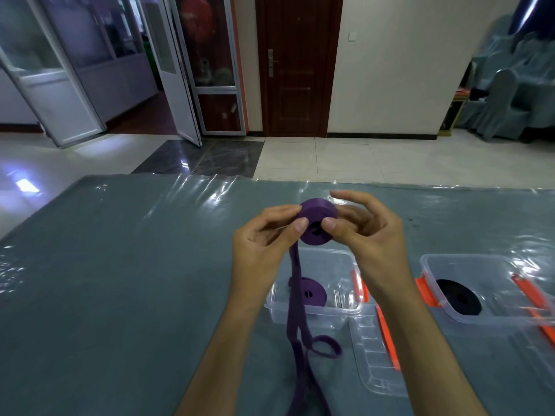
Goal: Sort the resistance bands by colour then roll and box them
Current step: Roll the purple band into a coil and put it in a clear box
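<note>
Both hands are raised above the surface (pixel 120 265), which is draped in grey-blue cloth under a clear, glossy plastic sheet. Between them they hold a partly wound purple band roll (pixel 317 221). The left hand (pixel 264 244) pinches the roll's left side with thumb and curled fingers, while the right hand (pixel 365 232) grips the right side, its thumb pressed on the near face of the coil and its fingers curved round the back. From the roll a loose tail of purple band (pixel 295 310) hangs straight down in front of the clear box, doubles over in a small loop near the surface and runs out of view at the bottom edge. Just below the hands sits a clear plastic box (pixel 339 309) with orange clips, and inside it lies a finished purple roll (pixel 310 292), flat on the bottom. A clear lid (pixel 375 364) with an orange clip lies beside that box on its right. Further right stands a second clear box (pixel 498 321), also with orange clips, holding a black roll (pixel 458 295) lying flat.
</note>
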Motion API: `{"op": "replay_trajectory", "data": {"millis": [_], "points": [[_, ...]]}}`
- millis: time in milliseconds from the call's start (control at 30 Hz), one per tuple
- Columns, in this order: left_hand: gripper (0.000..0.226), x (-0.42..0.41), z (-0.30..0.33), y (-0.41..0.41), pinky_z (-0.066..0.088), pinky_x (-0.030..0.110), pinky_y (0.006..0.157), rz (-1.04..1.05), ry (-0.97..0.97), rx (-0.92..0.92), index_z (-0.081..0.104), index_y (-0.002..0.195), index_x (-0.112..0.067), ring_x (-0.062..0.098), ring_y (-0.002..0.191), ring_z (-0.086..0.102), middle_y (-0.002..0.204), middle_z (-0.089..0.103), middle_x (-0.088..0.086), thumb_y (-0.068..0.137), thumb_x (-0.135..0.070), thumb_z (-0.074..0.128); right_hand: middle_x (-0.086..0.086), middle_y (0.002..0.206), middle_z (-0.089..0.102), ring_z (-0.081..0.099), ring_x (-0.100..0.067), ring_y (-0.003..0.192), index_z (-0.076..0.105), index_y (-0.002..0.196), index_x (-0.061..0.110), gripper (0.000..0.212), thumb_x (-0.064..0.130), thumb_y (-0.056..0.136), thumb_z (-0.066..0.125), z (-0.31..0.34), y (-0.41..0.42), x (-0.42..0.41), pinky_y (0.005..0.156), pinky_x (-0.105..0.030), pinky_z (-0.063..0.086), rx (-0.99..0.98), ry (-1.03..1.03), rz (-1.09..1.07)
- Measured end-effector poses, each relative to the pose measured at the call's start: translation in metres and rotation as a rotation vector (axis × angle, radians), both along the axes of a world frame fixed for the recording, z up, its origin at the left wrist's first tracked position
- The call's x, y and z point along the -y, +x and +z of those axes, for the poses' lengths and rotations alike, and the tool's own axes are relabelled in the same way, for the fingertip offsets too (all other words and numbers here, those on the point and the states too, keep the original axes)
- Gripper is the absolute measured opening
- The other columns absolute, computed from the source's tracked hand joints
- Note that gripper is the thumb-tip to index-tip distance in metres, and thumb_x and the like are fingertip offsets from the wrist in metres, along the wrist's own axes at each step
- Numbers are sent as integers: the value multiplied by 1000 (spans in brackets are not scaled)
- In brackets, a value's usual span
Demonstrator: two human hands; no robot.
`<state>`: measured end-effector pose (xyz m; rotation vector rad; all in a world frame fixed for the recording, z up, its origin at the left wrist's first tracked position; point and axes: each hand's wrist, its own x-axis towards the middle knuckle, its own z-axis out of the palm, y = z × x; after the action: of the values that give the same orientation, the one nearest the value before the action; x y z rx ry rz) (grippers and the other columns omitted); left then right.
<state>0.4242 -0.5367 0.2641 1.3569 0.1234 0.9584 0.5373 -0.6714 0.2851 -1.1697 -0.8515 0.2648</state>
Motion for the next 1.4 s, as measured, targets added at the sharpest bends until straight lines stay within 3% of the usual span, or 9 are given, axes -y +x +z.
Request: {"op": "replay_trajectory", "data": {"millis": [133,267,433,533,633,833,1000,1267,1400], "points": [[32,-7,-1,-2,61,27,91,-49,29,-20,82,113,-21,27,106,78,113,79,10,84,-7,87,-9,106,79,77,-28,101,74,104,22,27,32,83,87,-4,-3,-2,88,-41,64,-67,9,-11],[28,-2,-1,-1,63,26,83,42,25,-13,82,102,-23,25,99,79,106,81,6,77,-18,94,-12,97,80,79,-28,89,67,88,23,28,35,78,90,-5,-4,-4,72,-36,65,-142,-19,-41],[29,2,-8,3,61,27,89,-3,1,-29,80,112,-22,26,107,76,114,78,8,85,-17,88,-10,103,79,78,-27,97,73,110,19,28,29,87,85,-11,-10,-9,76,-40,66,-153,40,-127],[31,-2,-7,-1,61,25,88,-23,-21,-37,81,111,-23,25,104,78,110,81,8,82,-17,89,-11,105,79,77,-29,102,72,99,15,14,22,90,80,-16,-10,-8,82,-46,66,-161,23,-63],[30,-5,-6,-5,62,23,84,56,-43,-23,81,102,-29,22,99,80,104,82,4,75,-31,94,-8,96,81,79,-22,89,64,87,13,19,18,87,82,-13,-9,-6,72,-31,64,-144,-23,-2],[24,-2,-11,-4,60,25,89,-28,-53,-68,82,111,-23,24,108,76,114,79,8,87,-17,85,-10,104,79,76,-28,100,74,107,20,16,20,92,79,-14,-8,-7,85,-41,65,-63,-20,-100],[24,-5,-6,0,61,23,86,86,19,-76,82,105,-24,20,101,79,105,81,3,84,-13,88,-11,99,80,79,-24,92,62,94,11,26,23,82,82,-20,-11,-7,78,-34,64,-215,-78,19],[34,-1,-8,0,60,31,96,-79,-27,-83,79,120,-20,27,112,76,119,77,12,88,-11,84,-10,102,79,78,-27,95,71,98,18,17,22,87,84,-14,-4,-3,76,-31,62,-164,10,-59],[27,-5,-4,-2,61,25,88,35,-10,-50,81,108,-26,22,103,79,108,81,4,83,-20,90,-10,94,80,79,-24,86,64,87,18,25,22,81,87,-13,-3,-2,71,-30,62,-130,-56,-13]]}}
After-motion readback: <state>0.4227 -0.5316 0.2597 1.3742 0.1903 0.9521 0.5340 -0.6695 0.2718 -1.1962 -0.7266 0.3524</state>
